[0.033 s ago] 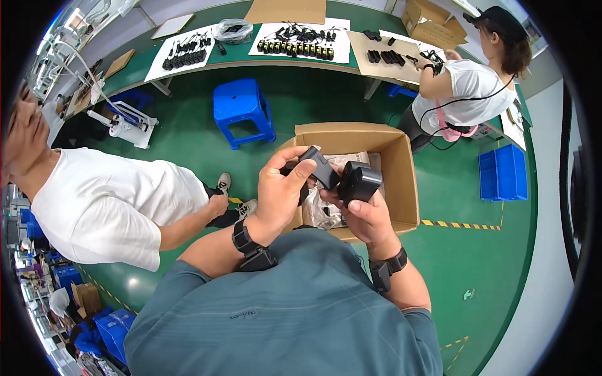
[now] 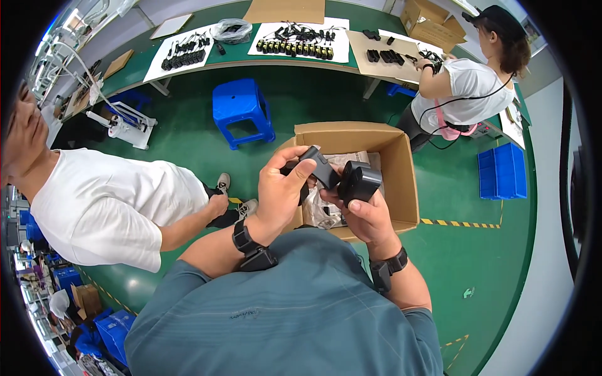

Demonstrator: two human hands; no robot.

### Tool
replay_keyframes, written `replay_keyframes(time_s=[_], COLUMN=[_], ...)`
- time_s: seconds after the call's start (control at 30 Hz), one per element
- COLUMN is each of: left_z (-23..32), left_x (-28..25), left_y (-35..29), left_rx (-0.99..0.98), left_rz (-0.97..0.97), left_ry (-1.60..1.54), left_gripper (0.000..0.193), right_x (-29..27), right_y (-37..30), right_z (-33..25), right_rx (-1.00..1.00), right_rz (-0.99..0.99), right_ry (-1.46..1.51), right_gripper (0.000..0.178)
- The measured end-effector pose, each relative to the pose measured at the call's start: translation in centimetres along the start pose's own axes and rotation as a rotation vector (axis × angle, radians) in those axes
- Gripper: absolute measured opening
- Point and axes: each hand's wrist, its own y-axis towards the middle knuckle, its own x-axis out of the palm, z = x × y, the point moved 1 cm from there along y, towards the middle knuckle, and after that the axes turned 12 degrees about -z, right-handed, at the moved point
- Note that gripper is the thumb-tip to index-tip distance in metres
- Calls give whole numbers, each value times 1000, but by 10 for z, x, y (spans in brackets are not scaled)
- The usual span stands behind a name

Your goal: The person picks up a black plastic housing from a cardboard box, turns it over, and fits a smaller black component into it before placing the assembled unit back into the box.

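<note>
Both my hands are raised over an open cardboard box (image 2: pixel 399 182). My left hand (image 2: pixel 279 195) is closed around a black rectangular block (image 2: pixel 322 170), with the thumb and fingers pinching its upper end. More black material shows behind those fingers, but its shape is hidden. In my right hand (image 2: pixel 370 220) is a bulkier black block (image 2: pixel 359 182) with rounded edges, the thumb pressed to its lower side. The two blocks sit side by side, very close; whether they touch I cannot tell. Below them, clear plastic wrapping (image 2: pixel 323 217) lies inside the box. Black straps circle both wrists.
A person in a white shirt (image 2: pixel 106 203) stands close at left. Another person (image 2: pixel 467 94) handles black parts at the far bench (image 2: pixel 226 57), which bears rows of black devices and cables. A blue stool (image 2: pixel 241 109) stands before it; blue bins (image 2: pixel 501 172) are at right.
</note>
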Motion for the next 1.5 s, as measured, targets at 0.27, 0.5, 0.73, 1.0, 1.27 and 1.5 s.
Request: replay_keyframes(time_s=[0.27,0.5,0.73,1.0,1.27,1.5], left_z=[-5,-21,-30,-26,-22,-23], left_x=[-10,-5,6,15,14,12], left_y=[-3,-3,1,11,19,21], left_rx=[1,-71,-94,-83,-57,-49], left_rz=[-6,9,10,-5,-48,-75], left_ry=[-56,-125,-84,21,63,-36], left_gripper=[36,39,39,36,35,32], right_x=[11,-1,-11,-23,-27,-18], right_y=[-3,-16,-24,-21,-15,-9], right_z=[9,15,9,1,-2,-14], right_rx=[18,1,-10,-4,-16,6], right_rz=[45,88,93,95,89,36], right_ry=[-24,38,101,70,76,138], right_gripper=[70,67,64,66,67,71])
